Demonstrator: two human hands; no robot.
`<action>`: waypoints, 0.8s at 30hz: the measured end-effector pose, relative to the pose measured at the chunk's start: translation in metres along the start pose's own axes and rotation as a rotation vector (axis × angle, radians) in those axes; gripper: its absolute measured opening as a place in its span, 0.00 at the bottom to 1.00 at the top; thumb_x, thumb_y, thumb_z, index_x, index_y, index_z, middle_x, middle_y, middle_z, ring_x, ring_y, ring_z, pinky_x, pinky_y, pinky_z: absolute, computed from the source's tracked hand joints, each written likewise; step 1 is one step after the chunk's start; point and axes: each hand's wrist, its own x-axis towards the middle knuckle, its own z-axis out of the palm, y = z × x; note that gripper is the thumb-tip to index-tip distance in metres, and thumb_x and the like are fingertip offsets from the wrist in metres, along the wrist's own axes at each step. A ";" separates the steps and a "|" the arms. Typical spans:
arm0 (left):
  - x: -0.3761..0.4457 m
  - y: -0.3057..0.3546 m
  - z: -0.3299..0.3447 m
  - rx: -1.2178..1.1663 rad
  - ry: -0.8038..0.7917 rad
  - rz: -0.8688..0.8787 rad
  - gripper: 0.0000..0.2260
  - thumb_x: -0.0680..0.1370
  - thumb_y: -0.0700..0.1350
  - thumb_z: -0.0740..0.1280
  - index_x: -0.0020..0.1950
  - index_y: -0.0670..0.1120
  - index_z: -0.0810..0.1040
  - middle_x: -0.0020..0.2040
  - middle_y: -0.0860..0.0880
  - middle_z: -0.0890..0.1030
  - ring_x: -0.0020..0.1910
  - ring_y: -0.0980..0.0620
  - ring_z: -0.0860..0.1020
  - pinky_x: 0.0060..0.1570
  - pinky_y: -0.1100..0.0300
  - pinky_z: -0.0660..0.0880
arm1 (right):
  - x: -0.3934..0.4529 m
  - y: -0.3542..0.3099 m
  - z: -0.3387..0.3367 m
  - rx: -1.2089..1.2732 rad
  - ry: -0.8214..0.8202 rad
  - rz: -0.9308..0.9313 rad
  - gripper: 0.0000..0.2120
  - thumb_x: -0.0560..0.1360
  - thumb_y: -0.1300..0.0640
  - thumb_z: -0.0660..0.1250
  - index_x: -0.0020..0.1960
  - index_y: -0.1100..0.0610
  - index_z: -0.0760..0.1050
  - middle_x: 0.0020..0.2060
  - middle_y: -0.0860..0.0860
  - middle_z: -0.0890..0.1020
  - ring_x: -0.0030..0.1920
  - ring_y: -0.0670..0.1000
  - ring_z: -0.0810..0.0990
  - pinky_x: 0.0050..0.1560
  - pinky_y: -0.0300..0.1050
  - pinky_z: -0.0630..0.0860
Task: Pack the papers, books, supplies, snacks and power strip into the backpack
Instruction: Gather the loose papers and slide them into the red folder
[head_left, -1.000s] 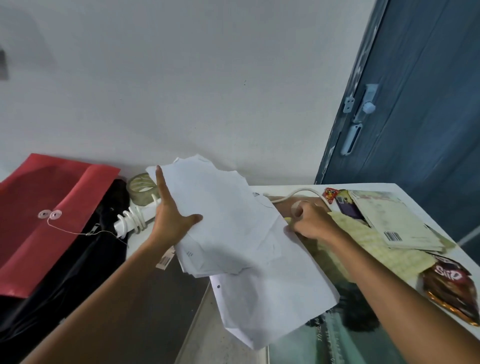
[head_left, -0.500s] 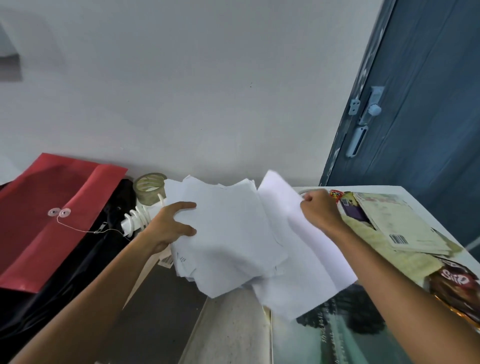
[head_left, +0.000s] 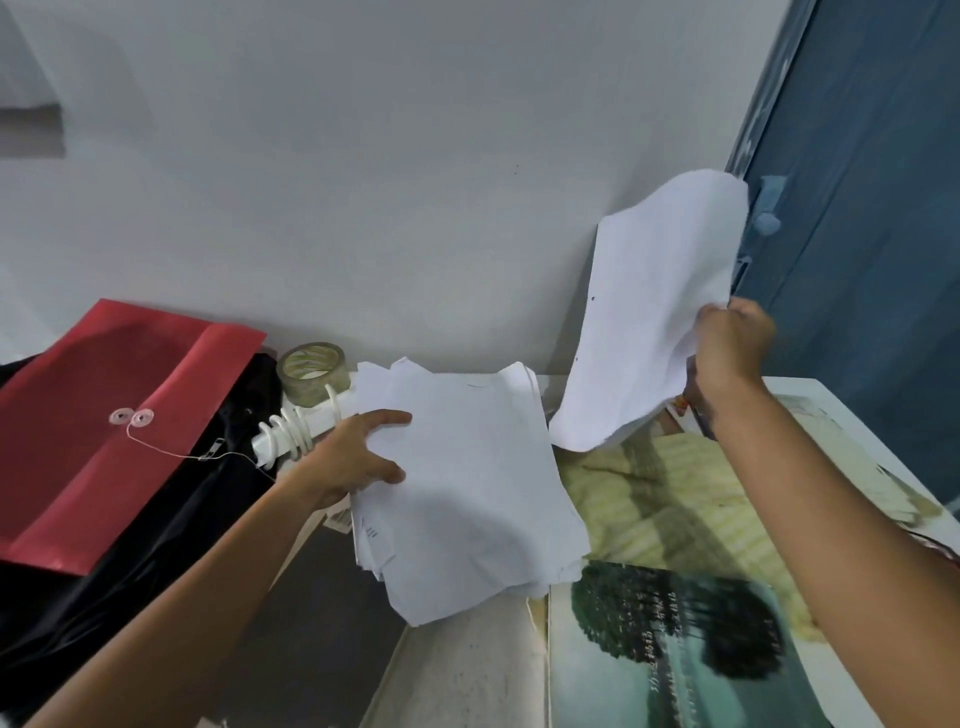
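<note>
My left hand (head_left: 358, 454) grips the left edge of a thick stack of white papers (head_left: 467, 488) held over the table's left edge. My right hand (head_left: 727, 345) pinches a few loose white sheets (head_left: 649, 322) and holds them upright above the table. The black backpack (head_left: 156, 519) lies at the left with a red string-tie envelope (head_left: 104, 415) on top of it. A white power strip with a coiled cord (head_left: 291, 439) pokes out beside my left hand. A roll of tape (head_left: 311, 371) sits behind it.
The white table (head_left: 467, 675) carries a large book with a tree on its cover (head_left: 675, 649) near me and a yellowish paper (head_left: 649, 499) behind it. More booklets (head_left: 857, 467) lie under my right arm. A blue door (head_left: 857, 208) stands at the right.
My right hand has lifted its loose sheets up and to the right, away from the stack. My left hand has tilted the stack flatter and now grips its left edge.
</note>
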 end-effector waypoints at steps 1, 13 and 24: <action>0.000 0.000 0.000 0.007 0.002 0.005 0.34 0.55 0.40 0.76 0.60 0.57 0.78 0.60 0.45 0.75 0.54 0.40 0.79 0.55 0.44 0.78 | -0.003 0.002 0.001 0.010 -0.022 0.022 0.10 0.73 0.67 0.58 0.37 0.55 0.70 0.30 0.49 0.69 0.28 0.48 0.67 0.28 0.36 0.63; -0.003 0.004 0.010 0.026 -0.010 0.092 0.32 0.56 0.40 0.78 0.60 0.53 0.79 0.58 0.48 0.75 0.55 0.50 0.77 0.50 0.62 0.78 | -0.016 -0.017 0.002 -0.048 -0.127 0.254 0.05 0.77 0.63 0.60 0.47 0.59 0.75 0.37 0.52 0.76 0.34 0.50 0.73 0.33 0.38 0.70; -0.010 0.012 0.033 -0.434 0.006 -0.009 0.27 0.75 0.62 0.62 0.60 0.42 0.79 0.58 0.45 0.82 0.54 0.53 0.81 0.57 0.55 0.75 | -0.081 0.073 0.041 -0.382 -0.456 0.244 0.10 0.70 0.69 0.55 0.37 0.57 0.70 0.34 0.54 0.73 0.35 0.52 0.71 0.33 0.41 0.65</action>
